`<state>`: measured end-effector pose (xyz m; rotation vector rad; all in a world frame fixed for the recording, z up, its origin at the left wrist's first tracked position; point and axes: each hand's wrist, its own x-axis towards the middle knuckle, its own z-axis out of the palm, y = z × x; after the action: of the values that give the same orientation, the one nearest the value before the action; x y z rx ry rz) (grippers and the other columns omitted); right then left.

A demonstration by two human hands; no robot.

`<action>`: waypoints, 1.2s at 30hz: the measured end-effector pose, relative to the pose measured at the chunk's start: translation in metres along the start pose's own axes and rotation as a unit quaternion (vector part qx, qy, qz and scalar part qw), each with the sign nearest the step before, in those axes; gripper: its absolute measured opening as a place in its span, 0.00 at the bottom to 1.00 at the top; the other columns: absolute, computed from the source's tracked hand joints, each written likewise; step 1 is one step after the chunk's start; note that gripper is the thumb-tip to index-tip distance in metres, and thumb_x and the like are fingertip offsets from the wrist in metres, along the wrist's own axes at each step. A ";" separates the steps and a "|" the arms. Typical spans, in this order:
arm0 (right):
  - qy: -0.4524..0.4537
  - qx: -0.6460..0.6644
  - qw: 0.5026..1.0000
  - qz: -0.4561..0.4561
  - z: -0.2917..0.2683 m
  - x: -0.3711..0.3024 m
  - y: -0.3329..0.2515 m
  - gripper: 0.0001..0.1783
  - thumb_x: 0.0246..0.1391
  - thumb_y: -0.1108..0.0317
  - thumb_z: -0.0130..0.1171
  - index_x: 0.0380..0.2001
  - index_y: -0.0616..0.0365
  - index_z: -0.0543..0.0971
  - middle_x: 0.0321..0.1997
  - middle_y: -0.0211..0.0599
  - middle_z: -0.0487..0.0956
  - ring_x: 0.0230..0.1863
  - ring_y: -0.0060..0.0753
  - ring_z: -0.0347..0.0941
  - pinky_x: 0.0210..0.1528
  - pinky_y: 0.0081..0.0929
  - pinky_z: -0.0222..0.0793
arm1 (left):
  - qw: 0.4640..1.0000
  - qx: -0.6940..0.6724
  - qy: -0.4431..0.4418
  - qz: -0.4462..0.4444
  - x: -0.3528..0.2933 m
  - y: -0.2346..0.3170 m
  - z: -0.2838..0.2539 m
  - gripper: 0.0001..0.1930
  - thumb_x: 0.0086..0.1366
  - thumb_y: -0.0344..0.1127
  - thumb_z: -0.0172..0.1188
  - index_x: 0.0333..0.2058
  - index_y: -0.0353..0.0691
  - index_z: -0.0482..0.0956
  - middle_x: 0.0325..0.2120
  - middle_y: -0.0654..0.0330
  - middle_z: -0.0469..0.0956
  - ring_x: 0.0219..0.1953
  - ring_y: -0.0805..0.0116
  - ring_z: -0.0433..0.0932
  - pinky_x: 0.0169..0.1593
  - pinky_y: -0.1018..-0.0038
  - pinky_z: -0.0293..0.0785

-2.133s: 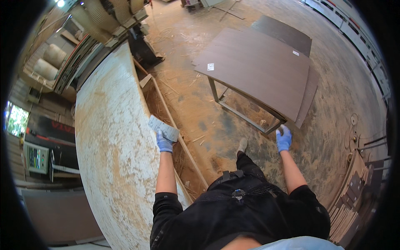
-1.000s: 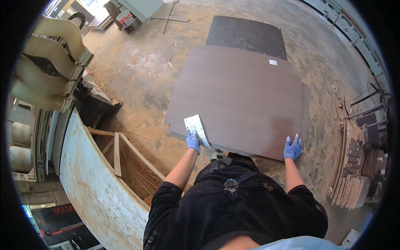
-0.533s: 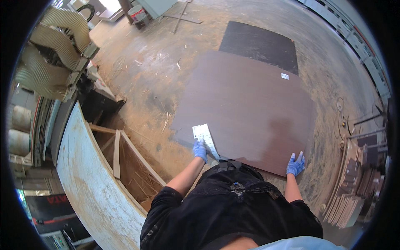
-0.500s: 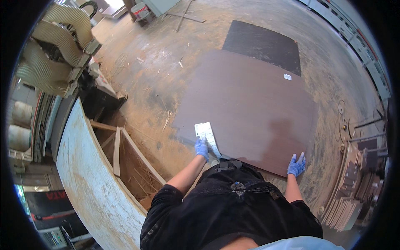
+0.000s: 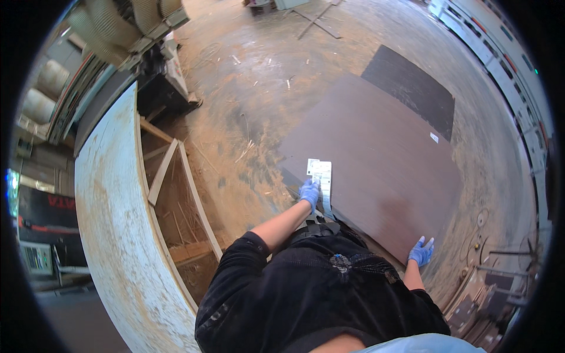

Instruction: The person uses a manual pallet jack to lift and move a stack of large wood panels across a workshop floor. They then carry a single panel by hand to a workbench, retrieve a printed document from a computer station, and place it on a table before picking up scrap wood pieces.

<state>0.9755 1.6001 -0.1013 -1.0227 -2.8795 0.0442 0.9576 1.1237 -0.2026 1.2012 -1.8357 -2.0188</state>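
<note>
A large brown panel (image 5: 374, 159) spreads out in front of me, partly over a darker panel (image 5: 412, 85) at its far side. My left hand (image 5: 309, 195), in a blue glove, closes on a white strip of printed labels (image 5: 325, 176) above the panel's near left corner. The strip hangs down past the fingers. My right hand (image 5: 421, 253), also gloved in blue, grips the panel's edge by the near right corner, with fingertips pointing away from me. Its underside is hidden, as are some fingers of both hands. A small white label (image 5: 434, 137) sticks to the panel's far right part.
To my left stands a long, curved-looking pale board (image 5: 112, 212) beside a wooden frame (image 5: 182, 176). A machine with ribbed hoses (image 5: 109, 29) is at the far left. Wood scraps and sawdust cover the floor (image 5: 235, 88). Stacked boards (image 5: 471, 306) stand at the lower right.
My view has turned, so the panels, the label strip and my left hand appear further right and the brown panel looks more slanted. Both hands keep their places on it.
</note>
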 end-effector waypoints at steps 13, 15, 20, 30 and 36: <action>-0.034 -0.116 0.990 0.079 0.012 0.019 0.008 0.35 0.58 0.34 0.29 0.66 0.30 0.52 0.70 0.41 0.51 0.68 0.48 0.49 0.64 0.59 0.43 | 0.991 0.013 -0.130 0.009 -0.041 0.035 -0.014 0.21 0.65 0.42 0.52 0.49 0.31 0.71 0.44 0.53 0.76 0.46 0.63 0.73 0.50 0.71 0.67; -0.021 -0.126 0.990 0.063 0.013 0.016 0.004 0.35 0.58 0.34 0.29 0.66 0.31 0.52 0.70 0.40 0.50 0.69 0.47 0.48 0.64 0.59 0.42 | 0.986 -0.007 -0.165 -0.009 -0.047 0.039 -0.021 0.22 0.65 0.42 0.52 0.50 0.30 0.69 0.45 0.52 0.75 0.47 0.63 0.73 0.51 0.72 0.67; -0.016 -0.112 0.993 0.008 -0.001 -0.001 -0.024 0.35 0.58 0.34 0.30 0.65 0.31 0.53 0.70 0.39 0.51 0.69 0.47 0.46 0.64 0.59 0.41 | 0.990 -0.051 -0.129 0.005 -0.050 0.023 -0.024 0.20 0.65 0.42 0.52 0.49 0.34 0.71 0.41 0.55 0.77 0.42 0.64 0.74 0.47 0.70 0.69; 0.001 -0.094 0.989 -0.116 0.014 -0.054 -0.084 0.33 0.59 0.38 0.36 0.65 0.35 0.56 0.70 0.39 0.51 0.69 0.47 0.46 0.62 0.64 0.38 | 0.959 -0.085 -0.236 0.129 -0.055 0.110 0.045 0.16 0.64 0.43 0.54 0.43 0.36 0.75 0.33 0.60 0.76 0.35 0.71 0.71 0.41 0.71 0.70; -0.004 -0.057 0.989 -0.137 0.003 -0.066 -0.134 0.31 0.58 0.39 0.39 0.62 0.35 0.61 0.69 0.39 0.54 0.68 0.47 0.47 0.61 0.64 0.37 | 0.954 -0.183 -0.232 0.056 -0.032 0.186 0.103 0.20 0.65 0.47 0.52 0.47 0.37 0.71 0.37 0.56 0.76 0.40 0.64 0.73 0.45 0.68 0.70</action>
<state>0.9417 1.4544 -0.1016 -0.6330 -3.0309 -0.1359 0.8411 1.1778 -0.0302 0.5414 -1.5349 -2.5807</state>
